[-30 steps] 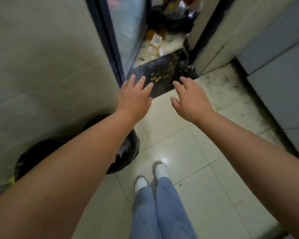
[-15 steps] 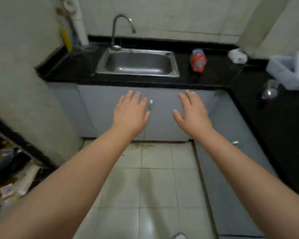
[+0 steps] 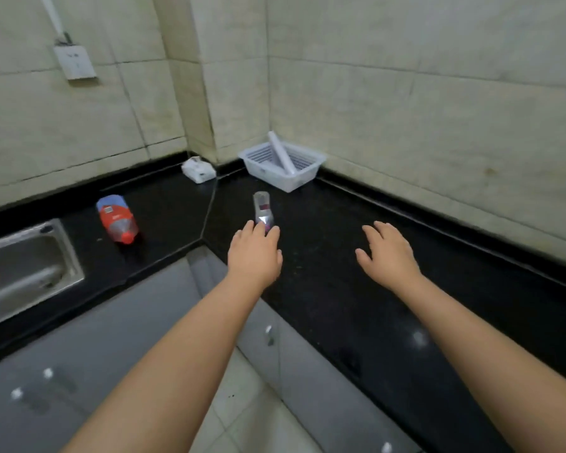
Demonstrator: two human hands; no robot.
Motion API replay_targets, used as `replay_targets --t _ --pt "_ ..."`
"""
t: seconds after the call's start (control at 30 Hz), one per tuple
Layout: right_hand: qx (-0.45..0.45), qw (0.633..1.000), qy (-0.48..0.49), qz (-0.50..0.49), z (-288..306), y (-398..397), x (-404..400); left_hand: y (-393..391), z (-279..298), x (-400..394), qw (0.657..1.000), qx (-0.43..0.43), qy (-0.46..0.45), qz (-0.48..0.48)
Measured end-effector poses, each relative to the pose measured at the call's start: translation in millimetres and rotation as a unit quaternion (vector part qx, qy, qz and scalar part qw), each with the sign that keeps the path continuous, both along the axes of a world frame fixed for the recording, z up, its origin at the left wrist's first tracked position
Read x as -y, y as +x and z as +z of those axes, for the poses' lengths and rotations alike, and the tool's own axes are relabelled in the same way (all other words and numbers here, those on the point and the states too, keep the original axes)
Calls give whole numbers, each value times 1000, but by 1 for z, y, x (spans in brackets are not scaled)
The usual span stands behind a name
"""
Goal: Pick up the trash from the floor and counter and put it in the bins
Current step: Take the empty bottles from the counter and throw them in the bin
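A clear plastic bottle [image 3: 262, 206] lies on the black counter [image 3: 334, 282], its near end right at the fingertips of my left hand [image 3: 255, 253]. That hand is open, fingers spread, and I cannot tell whether it touches the bottle. My right hand [image 3: 386, 253] hovers open over bare counter to the right, holding nothing. A second bottle with a red label and red cap [image 3: 117, 220] lies on its side further left, near the sink. A crumpled white wrapper [image 3: 198, 170] sits in the counter's back corner.
A white plastic basket [image 3: 303, 173] holding a white roll [image 3: 281, 153] stands against the far wall. A steel sink [image 3: 23, 269] is at the left edge. Grey cabinet doors [image 3: 89, 361] run below the counter, with tiled floor [image 3: 242, 416] beneath me.
The view has swung from the bins by the doorway, past the sink, to the counter corner. Both open hands now reach over the counter, the left one at the clear bottle.
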State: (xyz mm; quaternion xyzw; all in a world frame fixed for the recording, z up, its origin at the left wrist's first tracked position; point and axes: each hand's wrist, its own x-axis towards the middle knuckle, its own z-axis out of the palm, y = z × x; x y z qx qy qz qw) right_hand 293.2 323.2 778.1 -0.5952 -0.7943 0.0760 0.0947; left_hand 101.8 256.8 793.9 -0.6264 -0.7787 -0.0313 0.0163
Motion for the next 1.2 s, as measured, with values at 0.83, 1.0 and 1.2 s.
replay_targets --t 0.83,1.0,1.2 --pt "-198 910 -119 -344 -109 -100 -223 -121 -127 -337 803 -350 -225 -426" --pt "-217 917 -93 -323 -96 -110 -228 -99 -118 -364 832 -292 -166 -441" --pt "-220 900 -72 -368 -97 -70 -179 -71 -129 -378 881 -253 -254 -309"
